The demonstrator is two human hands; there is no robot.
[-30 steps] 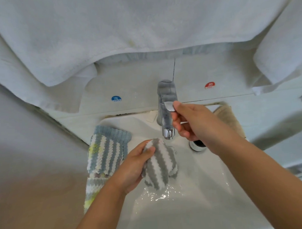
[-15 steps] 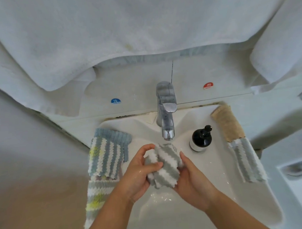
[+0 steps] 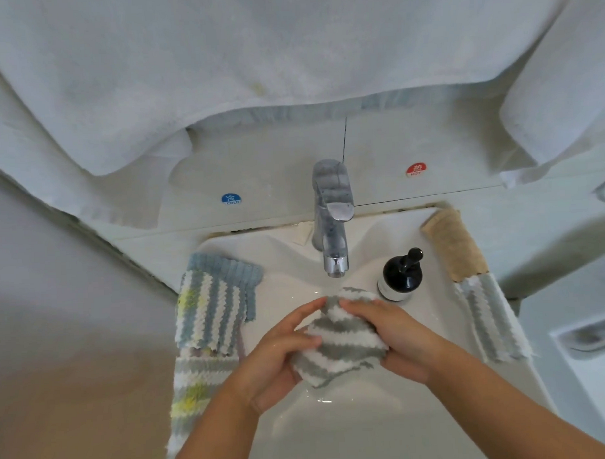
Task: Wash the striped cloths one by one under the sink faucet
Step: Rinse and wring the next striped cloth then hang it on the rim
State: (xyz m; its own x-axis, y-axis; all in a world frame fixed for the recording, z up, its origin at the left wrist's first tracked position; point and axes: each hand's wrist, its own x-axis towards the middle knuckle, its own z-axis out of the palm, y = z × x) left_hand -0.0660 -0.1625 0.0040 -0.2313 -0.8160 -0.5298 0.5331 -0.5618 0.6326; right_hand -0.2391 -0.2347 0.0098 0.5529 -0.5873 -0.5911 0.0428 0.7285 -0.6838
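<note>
Nearest to us, both forearms reach in over the front edge of the white sink (image 3: 336,441), where the basin lies bare below the wrists. Our left hand (image 3: 278,360) and right hand (image 3: 397,339) hold a bunched grey-and-white striped cloth (image 3: 339,348) between them over the middle of the basin, the fingers of each hand curled round it, thumbs on top, fingertips meeting near its far end. The cloth sits just short of the faucet (image 3: 333,228) spout, a little below it; we cannot tell whether water is running. On the left rim of the sink lies a stack of striped cloths (image 3: 211,308) in blue, white and yellow, its near end hanging over the front left corner, close beside our left wrist. On the right rim a grey striped cloth (image 3: 489,322) lies lengthwise, with a beige cloth (image 3: 456,248) beyond it toward the back right corner. A black pump bottle (image 3: 399,277) stands inside the basin's right side, just beyond our right fingertips and beside the spout; its label is too small to read. On the wall behind, a blue sticker (image 3: 231,199) reads COLD and a red sticker (image 3: 415,169) reads HOT. White towels (image 3: 254,59) hang above it all, low over the faucet.
</note>
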